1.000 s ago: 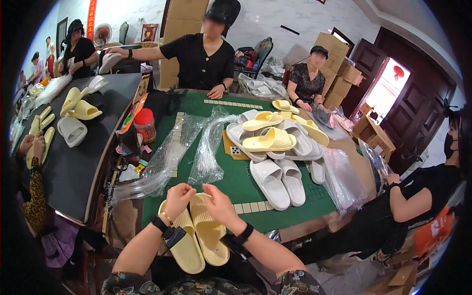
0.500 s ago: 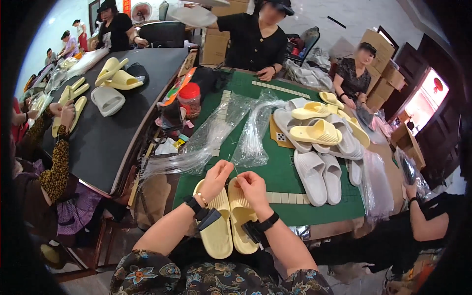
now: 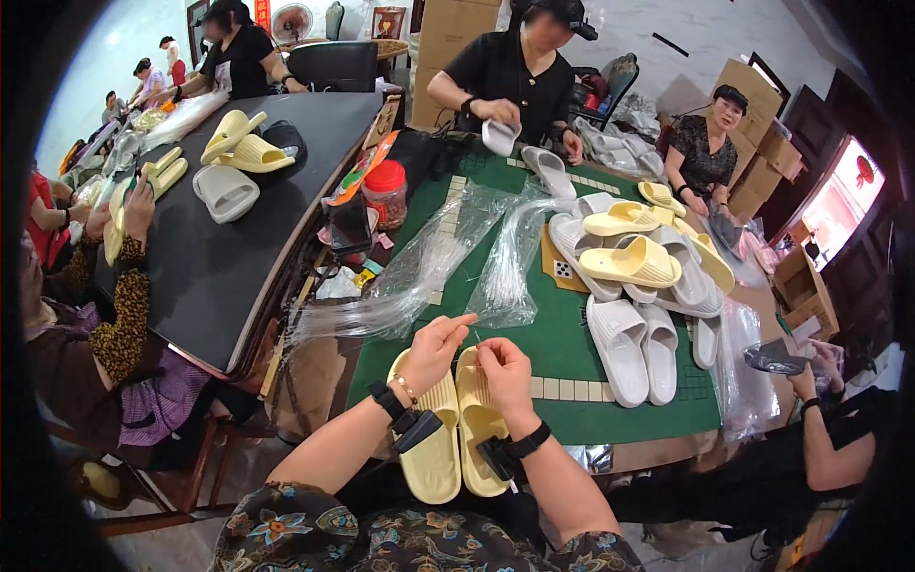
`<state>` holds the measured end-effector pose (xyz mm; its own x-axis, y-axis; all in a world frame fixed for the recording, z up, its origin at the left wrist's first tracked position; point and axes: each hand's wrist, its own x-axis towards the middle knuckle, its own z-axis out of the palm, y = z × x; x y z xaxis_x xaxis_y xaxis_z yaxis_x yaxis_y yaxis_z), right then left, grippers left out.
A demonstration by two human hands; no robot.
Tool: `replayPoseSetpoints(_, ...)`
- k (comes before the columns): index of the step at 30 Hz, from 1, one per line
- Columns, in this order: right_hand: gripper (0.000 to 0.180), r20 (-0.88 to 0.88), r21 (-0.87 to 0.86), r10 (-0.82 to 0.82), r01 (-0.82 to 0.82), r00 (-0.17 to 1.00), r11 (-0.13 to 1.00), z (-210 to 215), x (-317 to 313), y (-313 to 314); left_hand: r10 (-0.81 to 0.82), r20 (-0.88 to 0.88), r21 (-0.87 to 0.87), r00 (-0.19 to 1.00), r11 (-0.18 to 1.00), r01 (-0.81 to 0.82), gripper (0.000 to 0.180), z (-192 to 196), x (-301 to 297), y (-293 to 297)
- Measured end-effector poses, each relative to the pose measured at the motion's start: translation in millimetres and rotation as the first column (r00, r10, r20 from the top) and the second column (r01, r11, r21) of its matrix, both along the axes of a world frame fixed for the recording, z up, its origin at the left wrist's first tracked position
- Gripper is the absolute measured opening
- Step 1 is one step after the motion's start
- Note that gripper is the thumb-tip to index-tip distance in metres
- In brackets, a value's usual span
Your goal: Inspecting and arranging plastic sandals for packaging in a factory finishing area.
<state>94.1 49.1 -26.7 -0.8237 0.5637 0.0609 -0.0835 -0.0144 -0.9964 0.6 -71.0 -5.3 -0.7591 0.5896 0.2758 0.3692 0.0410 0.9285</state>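
Green table [image 3: 562,343]: yellow slippers [image 3: 456,429] under both hands [image 3: 472,357], possibly touching.

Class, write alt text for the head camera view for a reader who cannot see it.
A person's left hand and right hand meet above a pair of pale yellow slippers at the near edge of a green table. White and yellow slippers and clear plastic bags lie beyond, with other people seated around.

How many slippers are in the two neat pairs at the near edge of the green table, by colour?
Yellow slippers: 2
White slippers: 2
Total: 4
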Motion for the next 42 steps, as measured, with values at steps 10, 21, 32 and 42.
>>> replayPoseSetpoints(10,0.010,0.045,0.082,-0.001,-0.003,0.999,0.997,-4.6,0.9,2.9,-0.048,0.072,0.041,0.996,0.998,0.045,0.027,-11.2,-5.6,-0.5)
replayPoseSetpoints(21,0.012,0.051,0.114,-0.030,0.024,0.998,0.993,-4.2,-0.6,0.7,-0.024,0.201,0.106,0.979,0.994,0.003,0.020,-8.9,-2.4,-1.5)
replayPoseSetpoints(32,0.011,0.068,0.191,-0.043,0.029,0.997,0.981,-1.8,0.9,-0.8,-0.089,0.175,0.077,0.980,0.994,0.077,0.020,-12.8,-3.3,-1.6)
replayPoseSetpoints(42,0.011,0.051,0.237,-0.049,0.036,0.997,0.971,6.7,1.3,1.9,-0.069,0.186,0.069,0.980,0.996,0.057,0.020,-18.9,-8.2,4.8)
